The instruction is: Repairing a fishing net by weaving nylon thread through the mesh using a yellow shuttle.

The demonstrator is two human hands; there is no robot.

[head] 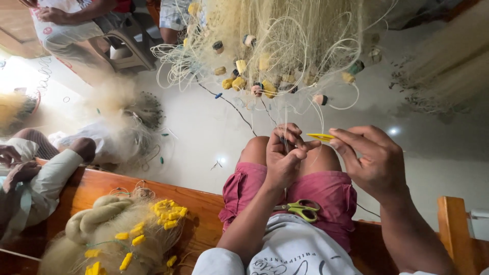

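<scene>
Now | left hand (283, 155) pinching net line (285, 142) | right hand (374, 160) pinching yellow needle (321, 136)

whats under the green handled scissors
The scissors lie on the person's lap, on pink shorts beside the white shirt hem. Their blades are hidden behind the left forearm.

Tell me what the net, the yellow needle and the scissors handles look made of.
Net: thin, pale, glossy strands, probably nylon monofilament. Needle in the right hand: flat, bright yellow, likely plastic. Scissors: smooth green-yellow handles, apparently plastic; blades hidden.
</scene>
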